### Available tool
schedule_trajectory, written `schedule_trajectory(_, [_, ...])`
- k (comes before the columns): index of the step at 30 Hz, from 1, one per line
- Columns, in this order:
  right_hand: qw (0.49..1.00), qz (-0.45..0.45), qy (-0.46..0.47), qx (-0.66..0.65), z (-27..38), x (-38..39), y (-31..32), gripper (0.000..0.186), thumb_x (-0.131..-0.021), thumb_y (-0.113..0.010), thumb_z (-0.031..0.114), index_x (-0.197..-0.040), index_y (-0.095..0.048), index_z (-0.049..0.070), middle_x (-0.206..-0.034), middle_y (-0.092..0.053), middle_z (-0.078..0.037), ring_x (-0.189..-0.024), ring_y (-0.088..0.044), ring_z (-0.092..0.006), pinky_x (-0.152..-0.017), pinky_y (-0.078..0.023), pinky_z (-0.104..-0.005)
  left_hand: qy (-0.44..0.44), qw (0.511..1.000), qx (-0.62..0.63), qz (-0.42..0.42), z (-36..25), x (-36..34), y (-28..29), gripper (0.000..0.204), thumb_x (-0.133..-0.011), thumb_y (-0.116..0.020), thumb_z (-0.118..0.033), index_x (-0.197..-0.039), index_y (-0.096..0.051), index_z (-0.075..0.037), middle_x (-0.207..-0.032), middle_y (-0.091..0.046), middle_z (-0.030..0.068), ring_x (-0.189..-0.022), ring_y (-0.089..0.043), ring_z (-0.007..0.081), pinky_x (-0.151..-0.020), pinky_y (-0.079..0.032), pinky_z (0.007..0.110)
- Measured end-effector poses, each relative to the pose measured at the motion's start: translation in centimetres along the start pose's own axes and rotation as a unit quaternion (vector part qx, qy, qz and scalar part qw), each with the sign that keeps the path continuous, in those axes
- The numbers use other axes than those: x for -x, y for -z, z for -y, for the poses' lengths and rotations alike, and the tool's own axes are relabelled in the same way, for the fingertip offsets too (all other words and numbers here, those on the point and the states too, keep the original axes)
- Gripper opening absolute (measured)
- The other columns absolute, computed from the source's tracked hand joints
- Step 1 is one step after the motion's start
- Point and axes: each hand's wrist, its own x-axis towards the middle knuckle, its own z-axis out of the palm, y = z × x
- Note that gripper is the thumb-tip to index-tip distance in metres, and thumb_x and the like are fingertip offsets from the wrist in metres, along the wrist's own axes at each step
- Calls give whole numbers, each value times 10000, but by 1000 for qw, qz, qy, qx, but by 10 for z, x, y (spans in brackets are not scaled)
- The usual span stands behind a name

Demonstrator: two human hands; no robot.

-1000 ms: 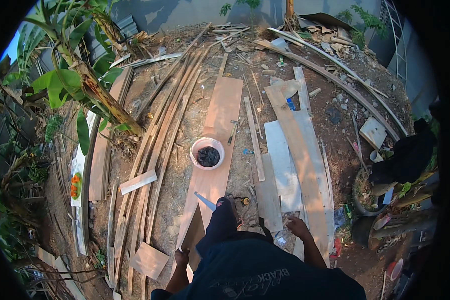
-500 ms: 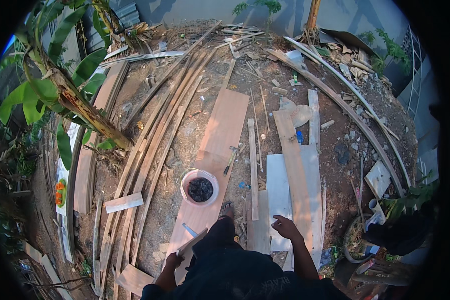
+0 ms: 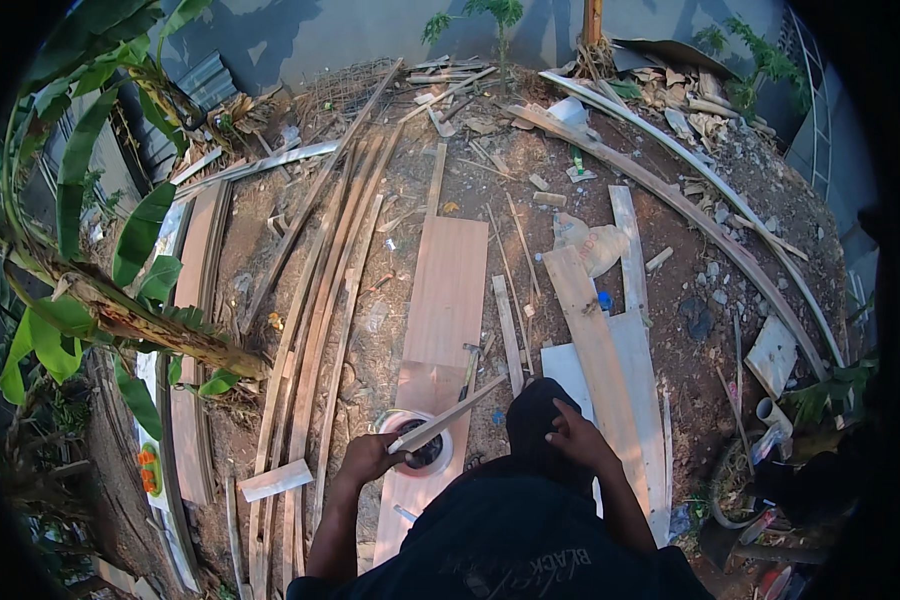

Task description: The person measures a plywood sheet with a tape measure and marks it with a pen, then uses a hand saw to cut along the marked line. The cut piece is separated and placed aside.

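Note:
My left hand [image 3: 368, 459] is closed on the near end of a short wooden board [image 3: 448, 416], which slants up to the right. Under this board stands a pale pink bucket [image 3: 389, 483] with dark contents, partly hidden. My right hand [image 3: 574, 437] is beside my dark-clothed raised knee [image 3: 538, 415], its index finger stretched out and nothing visible in it. Beyond the bucket, a hammer [image 3: 469, 368] lies at the edge of a wide plywood sheet [image 3: 448, 280].
Long timber strips [image 3: 320, 290] lie to the left, near a banana plant [image 3: 170, 335]. On the right are a plank [image 3: 595, 350] over grey boards [image 3: 632, 360] and a long curved-looking beam [image 3: 670, 210]. A small board piece [image 3: 275, 481] rests across the strips.
My left hand has lifted the short board forward and right, over the bucket. My knee has come up beside my right hand. The whole view has shifted.

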Motion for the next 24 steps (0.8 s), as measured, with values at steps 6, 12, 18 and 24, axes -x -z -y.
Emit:
schedule_trajectory(6, [985,-129,-15,-114,-11,-131,48,1003,-799,-776,205,-1542,-122,47,-1302,-542,-205,-1044,-618,-265,-907,-512,-391,-95,964,169,-184,-75,-114,79,393,-834,-748,-338,-1170,-686,-144,-836,-712,151,-732,-706,265,-676,-537,360])
schedule_trajectory(12, [956,-1,-37,-289,-35,-298,147,1112,-803,-737,24,-1556,75,126,-1572,-166,-252,-1413,-306,-365,-1058,-426,-461,-161,802,511,-263,-141,-290,159,349,-870,-755,-278,-1045,-674,14,-933,-675,36,-874,-629,118,-764,-508,282])
schedule_trajectory(18, [935,13,72,-347,5,-442,279,486,-910,-679,134,-1337,-468,39,-1277,-589,-94,-1195,-554,-229,-1021,-436,-381,-156,774,548,-276,-219,-424,288,515,-842,-781,-322,-1196,-608,11,-1064,-670,70,-960,-632,147,-849,-506,307])
schedule_trajectory(24, [935,23,107,-338,86,-569,404,300,-966,-633,194,-1192,-601,-2,-1106,-674,-61,-1000,-611,-128,-875,-496,-311,-117,765,404,-487,-239,-545,371,794,-889,-717,-280,-1497,-287,-4,-1516,-350,206,-1402,-362,303,-1153,-297,413])
